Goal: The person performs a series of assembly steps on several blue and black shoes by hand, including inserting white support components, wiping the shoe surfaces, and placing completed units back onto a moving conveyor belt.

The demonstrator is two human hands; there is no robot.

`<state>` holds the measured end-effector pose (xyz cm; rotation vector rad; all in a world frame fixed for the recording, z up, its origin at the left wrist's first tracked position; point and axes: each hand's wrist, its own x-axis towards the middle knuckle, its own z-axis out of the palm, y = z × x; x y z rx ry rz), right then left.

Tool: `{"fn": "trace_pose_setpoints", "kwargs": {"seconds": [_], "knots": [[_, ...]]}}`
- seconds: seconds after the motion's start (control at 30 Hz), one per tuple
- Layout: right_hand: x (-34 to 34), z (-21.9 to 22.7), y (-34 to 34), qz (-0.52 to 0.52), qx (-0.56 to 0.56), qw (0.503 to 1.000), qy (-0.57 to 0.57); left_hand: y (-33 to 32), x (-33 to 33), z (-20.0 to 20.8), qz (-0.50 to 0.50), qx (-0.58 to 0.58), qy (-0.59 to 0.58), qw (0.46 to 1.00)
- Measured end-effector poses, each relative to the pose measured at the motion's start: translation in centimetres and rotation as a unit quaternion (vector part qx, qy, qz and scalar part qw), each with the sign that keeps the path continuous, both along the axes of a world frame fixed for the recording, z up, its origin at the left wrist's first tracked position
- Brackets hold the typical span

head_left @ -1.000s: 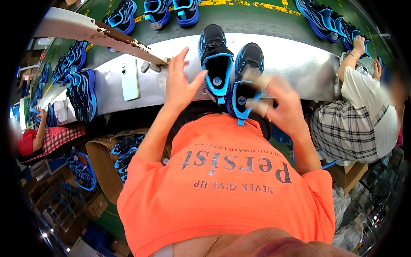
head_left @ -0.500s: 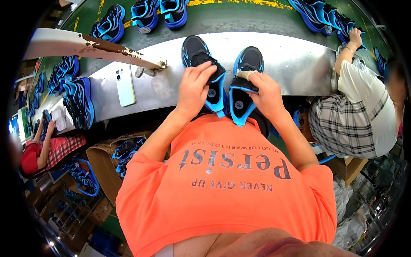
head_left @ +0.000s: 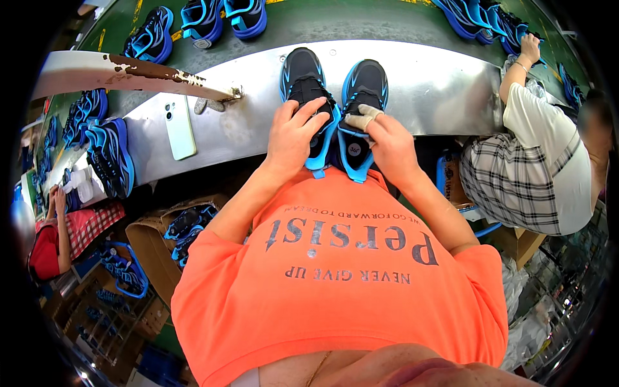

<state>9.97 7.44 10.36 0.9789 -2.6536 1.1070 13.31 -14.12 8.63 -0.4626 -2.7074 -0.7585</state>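
Note:
Two black sneakers with bright blue trim stand side by side on the metal ledge, toes pointing away from me. My left hand (head_left: 295, 137) is closed on the left sneaker (head_left: 302, 66), its fingers bent over the laces and tongue. On the right sneaker (head_left: 365, 79), my right hand (head_left: 389, 138) grips the tongue and collar from the right side. Pale wraps cover some of its fingertips. A round pale label shows on the right sneaker's insole; my left hand partly covers the left opening. Both heels are close against my orange shirt (head_left: 335, 290).
A pale green phone (head_left: 180, 129) lies on the metal ledge (head_left: 445, 84), near a peeling post (head_left: 155, 76). More sneakers (head_left: 111, 158) stand to the left and on the green belt (head_left: 316, 24). A cardboard box (head_left: 145, 255) holds sneakers. Co-workers (head_left: 516, 174) sit on both sides.
The right sneaker has come closer to the left one, and its tongue is less pulled back. The left sneaker points straighter ahead. My right hand has shifted slightly left.

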Motion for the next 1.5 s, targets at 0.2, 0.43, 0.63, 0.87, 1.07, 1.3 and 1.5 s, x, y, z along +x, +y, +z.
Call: {"fn": "trace_pose_setpoints", "kwargs": {"seconds": [0.2, 0.43, 0.63, 0.87, 1.07, 1.3, 1.5], "knots": [[-0.3, 2.4, 0.1, -0.007, 0.010, 0.984, -0.180, -0.5, -0.8, 0.2, -0.018, 0.002, -0.040, 0.999], [0.3, 0.2, -1.4, -0.079, -0.157, 0.949, -0.261, 0.9, -0.5, 0.0, -0.025, -0.110, 0.010, 0.994], [0.7, 0.0, -0.9, -0.032, -0.037, 0.992, -0.120, 0.7, 0.3, 0.3, 0.026, -0.056, -0.041, 0.997], [-0.1, -1.2, 0.4, 0.048, 0.065, 0.997, -0.012, 0.3, -0.3, -0.2, -0.005, -0.137, -0.054, 0.989], [-0.4, -1.8, -1.4, 0.034, 0.103, 0.994, -0.002, 0.2, -1.0, -0.8, -0.005, -0.128, -0.024, 0.991], [0.4, -1.3, -1.2, -0.014, 0.096, 0.995, -0.017, -0.9, -1.3, -1.0, 0.035, 0.028, -0.007, 0.999], [0.3, -1.9, -0.7, 0.031, 0.111, 0.993, 0.008, -1.0, -0.6, -1.0, 0.022, 0.000, -0.038, 0.999]]}}
